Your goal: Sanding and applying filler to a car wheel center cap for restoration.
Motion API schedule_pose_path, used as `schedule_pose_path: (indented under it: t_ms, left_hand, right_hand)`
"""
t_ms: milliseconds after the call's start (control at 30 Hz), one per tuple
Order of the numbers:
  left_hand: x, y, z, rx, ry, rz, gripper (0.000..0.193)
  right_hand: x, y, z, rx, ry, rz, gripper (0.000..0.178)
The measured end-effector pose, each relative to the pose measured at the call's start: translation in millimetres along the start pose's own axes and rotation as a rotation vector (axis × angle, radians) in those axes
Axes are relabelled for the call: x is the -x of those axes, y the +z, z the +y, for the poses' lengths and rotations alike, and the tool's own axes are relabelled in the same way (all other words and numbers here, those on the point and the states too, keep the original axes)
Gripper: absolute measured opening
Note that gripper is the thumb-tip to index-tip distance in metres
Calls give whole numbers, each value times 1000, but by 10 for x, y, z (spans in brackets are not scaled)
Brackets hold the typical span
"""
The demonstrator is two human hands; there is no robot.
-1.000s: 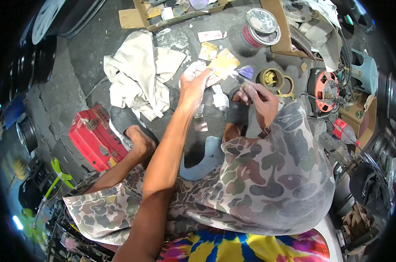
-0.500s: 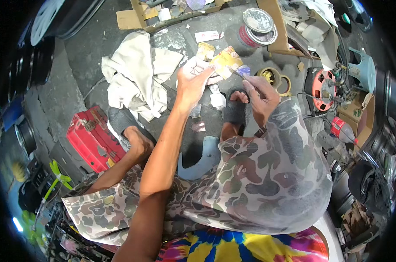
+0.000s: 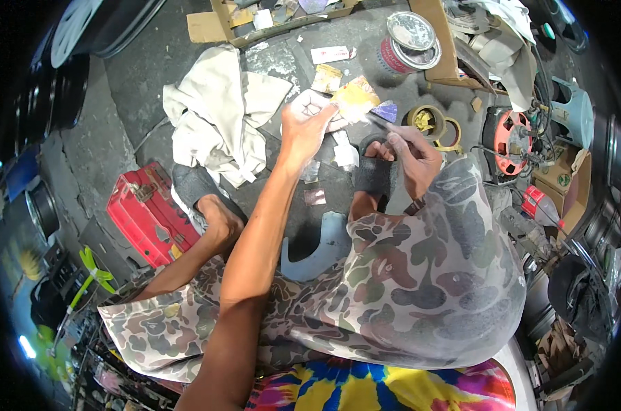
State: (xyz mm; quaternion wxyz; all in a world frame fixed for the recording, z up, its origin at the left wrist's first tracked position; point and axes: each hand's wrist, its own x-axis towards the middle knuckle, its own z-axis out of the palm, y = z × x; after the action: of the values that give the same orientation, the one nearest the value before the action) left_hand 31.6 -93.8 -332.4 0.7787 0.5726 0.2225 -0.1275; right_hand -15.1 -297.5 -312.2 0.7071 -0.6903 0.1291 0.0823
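Note:
My left hand, dusted white, pinches a worn yellow sheet that looks like sandpaper, its lower edge blurred. My right hand is closed on a thin dark tool, perhaps a blade, whose tip points at the sheet's lower right edge. Motion blur hides its exact kind and whether it touches the sheet. Past the tool lies a purple scrap. Just beyond the sheet, a smaller yellow piece rests on the floor.
A pale cloth and a red toolbox lie left. An open paint can stands ahead, tape rolls beyond my right foot. A cardboard box and an orange-black reel sit on the right.
The tool in my right hand has shifted slightly down and away from the middle of the yellow sheet. My left hand keeps hold of the sheet, and the whole view has moved slightly.

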Motion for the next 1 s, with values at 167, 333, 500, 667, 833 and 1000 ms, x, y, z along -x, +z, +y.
schedule_pose_path:
  t_ms: [167, 333, 500, 667, 833, 1000]
  left_hand:
    - [40, -30, -110, 310, -161, 41, 12]
    - [3, -228, -371, 287, -253, 146, 18]
    - [-124, -293, -674, 19, -291, 137, 18]
    - [-414, -49, -495, -996, -36, -45, 26]
    - [-1087, 62, -97, -1450, 612, 161, 43]
    - [-1658, 72, -1, -1757, 517, -109, 40]
  right_hand:
    - [2, 42, 149, 288, -219, -77, 20]
    - [23, -140, 557, 634, -745, -218, 21]
    - [196, -244, 637, 492, -350, -118, 18]
    - [68, -342, 481, 283, 149, 205, 19]
    - [-39, -430, 587, 201, 50, 211, 20]
    - [-96, -373, 569, 183, 88, 212, 18]
